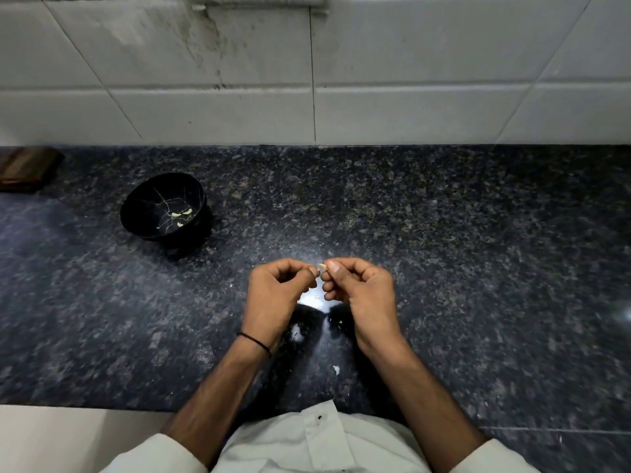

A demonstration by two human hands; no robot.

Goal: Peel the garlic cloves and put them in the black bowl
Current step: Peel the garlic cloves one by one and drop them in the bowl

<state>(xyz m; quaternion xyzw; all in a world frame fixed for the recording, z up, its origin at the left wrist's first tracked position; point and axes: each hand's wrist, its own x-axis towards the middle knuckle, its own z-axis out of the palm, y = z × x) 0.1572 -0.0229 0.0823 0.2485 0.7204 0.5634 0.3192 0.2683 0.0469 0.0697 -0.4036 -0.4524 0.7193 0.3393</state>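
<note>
White sleeves (150, 454) frame the left hand (275, 297) and right hand (363, 295), fingers curled, jointly pinching one garlic clove (321, 266) above the counter (478, 250), well apart from the black bowl (143, 213). Judged light, firm, slippery once bare; hold its flanks.

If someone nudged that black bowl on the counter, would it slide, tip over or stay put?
The black bowl holds only a few garlic cloves, so it is probably light. The stone counter looks polished, so a nudge would likely slide it. It seems to narrow toward its base, so a high push might tip it.
</note>
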